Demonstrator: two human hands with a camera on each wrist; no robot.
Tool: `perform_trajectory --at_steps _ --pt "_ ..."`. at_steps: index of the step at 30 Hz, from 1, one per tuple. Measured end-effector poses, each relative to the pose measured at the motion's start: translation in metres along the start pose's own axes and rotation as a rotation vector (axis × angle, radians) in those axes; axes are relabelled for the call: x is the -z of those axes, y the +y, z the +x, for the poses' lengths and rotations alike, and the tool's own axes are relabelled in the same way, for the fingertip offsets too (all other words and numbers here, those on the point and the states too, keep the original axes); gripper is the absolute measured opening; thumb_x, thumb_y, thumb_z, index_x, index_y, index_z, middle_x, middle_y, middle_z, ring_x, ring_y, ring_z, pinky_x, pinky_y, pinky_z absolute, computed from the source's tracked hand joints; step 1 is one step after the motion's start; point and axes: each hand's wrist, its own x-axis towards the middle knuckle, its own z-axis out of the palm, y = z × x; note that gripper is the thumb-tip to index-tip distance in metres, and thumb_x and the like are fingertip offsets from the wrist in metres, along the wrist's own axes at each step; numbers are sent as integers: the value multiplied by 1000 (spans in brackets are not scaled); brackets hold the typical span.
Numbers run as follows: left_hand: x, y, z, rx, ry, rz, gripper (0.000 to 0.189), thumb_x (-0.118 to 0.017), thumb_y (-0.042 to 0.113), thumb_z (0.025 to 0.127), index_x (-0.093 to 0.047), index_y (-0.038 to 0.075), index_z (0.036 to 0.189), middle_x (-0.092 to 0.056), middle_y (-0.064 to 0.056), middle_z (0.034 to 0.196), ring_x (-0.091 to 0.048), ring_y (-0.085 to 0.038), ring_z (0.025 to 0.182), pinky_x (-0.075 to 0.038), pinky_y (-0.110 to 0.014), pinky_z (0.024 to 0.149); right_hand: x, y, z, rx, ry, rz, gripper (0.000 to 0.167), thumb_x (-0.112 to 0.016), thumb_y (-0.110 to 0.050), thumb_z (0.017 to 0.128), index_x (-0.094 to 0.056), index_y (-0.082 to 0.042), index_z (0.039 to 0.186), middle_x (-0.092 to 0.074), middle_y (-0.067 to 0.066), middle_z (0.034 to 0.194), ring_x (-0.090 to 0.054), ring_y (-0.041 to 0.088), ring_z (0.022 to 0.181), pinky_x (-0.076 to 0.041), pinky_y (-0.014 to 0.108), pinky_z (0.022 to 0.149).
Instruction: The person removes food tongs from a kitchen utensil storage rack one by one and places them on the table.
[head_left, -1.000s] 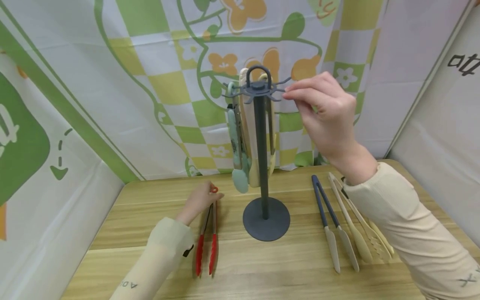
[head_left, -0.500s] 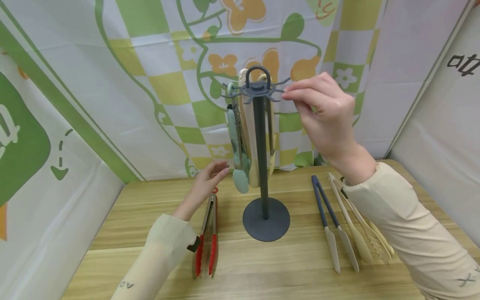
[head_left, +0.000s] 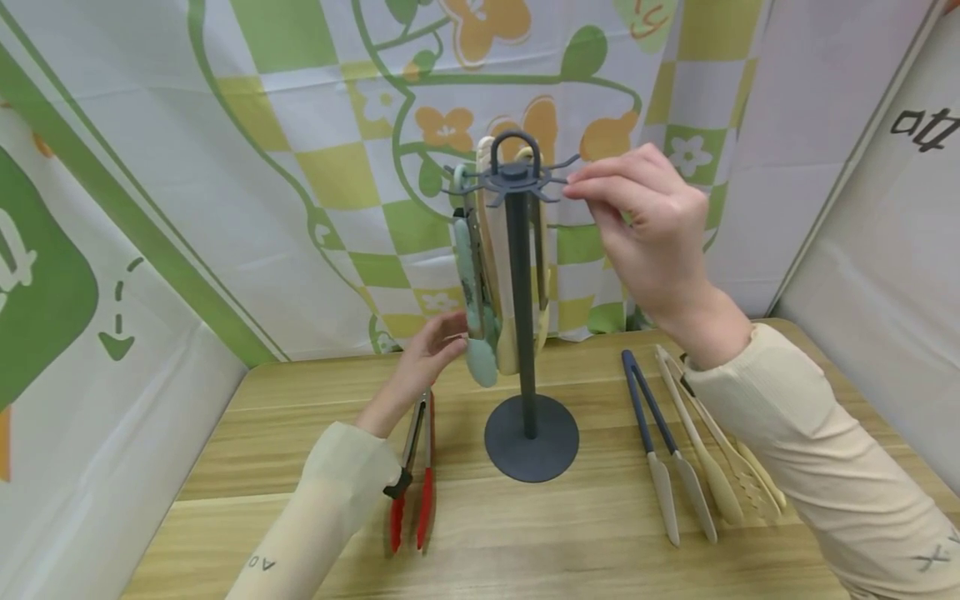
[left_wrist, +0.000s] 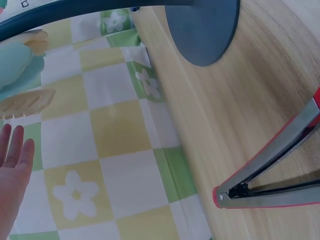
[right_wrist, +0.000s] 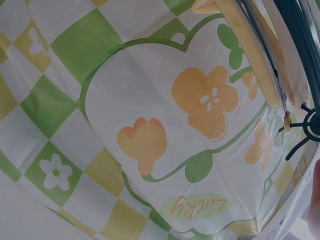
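A dark grey utensil stand holds hanging tongs in teal, cream and pale yellow. My right hand pinches the tip of one of its top hooks, thumb and forefinger together. Beside the lower ends of the teal tongs is my left hand, its fingers extended. In the left wrist view those fingers lie just short of a slotted tongs head; whether they touch any tongs is unclear. Beneath the left forearm, red-tipped tongs lie spread on the table.
Blue-handled tongs and cream tongs lie right of the stand's round base, with another pale yellow piece partly under the right sleeve. A patterned cloth hangs behind the wooden table.
My left hand has left the ring end of the red tongs and moved up and right to the hanging teal tongs. The right hand keeps its pinch on the hook.
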Motion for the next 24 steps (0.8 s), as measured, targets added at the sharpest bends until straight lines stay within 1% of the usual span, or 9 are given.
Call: perform_trajectory --at_steps 2,6,9,14,19,24 --pt "-1 2 0 9 -3 -1 49 -52 11 92 -33 -5 135 -40 -24 134 -39 -35 123 -34 -44 102 0 0 0 -1 1 -4 15 -61 11 79 -71 2 72 -69 9 77 -57 21 70 -43 13 66" --pt "-2 7 1 44 -7 -3 62 -57 25 90 -29 -4 138 -36 -23 138 -37 -37 125 -34 -46 102 0 0 0 -5 0 -14 15 -62 10 79 -71 2 72 -69 9 77 -57 21 70 -43 13 66" --pt "-4 10 2 50 -7 -29 64 -58 28 90 -28 -2 138 -35 -22 139 -37 -36 125 -35 -46 101 0 0 0 -8 0 -16 15 -62 10 79 -71 2 72 -69 9 77 -57 20 70 -43 13 66" --pt "-6 13 5 -9 -4 -63 60 -58 27 90 -32 0 136 -39 -20 135 -39 -33 124 -37 -42 100 0 -1 0 -12 -1 -12 15 -62 10 79 -71 2 72 -69 9 77 -57 21 70 -43 13 66" --pt "-9 17 6 -50 21 -75 72 -62 40 84 -33 -1 136 -42 -21 130 -43 -33 119 -41 -38 97 0 -1 0 -14 -2 -10 15 -61 10 80 -71 2 72 -69 9 77 -57 21 70 -43 13 66" --pt "-14 19 9 -105 11 -118 80 -63 47 81 -34 -6 133 -44 -25 124 -47 -30 112 -45 -27 90 0 -1 0 -16 0 -8 15 -61 9 80 -71 2 72 -69 9 77 -58 22 70 -43 13 66"
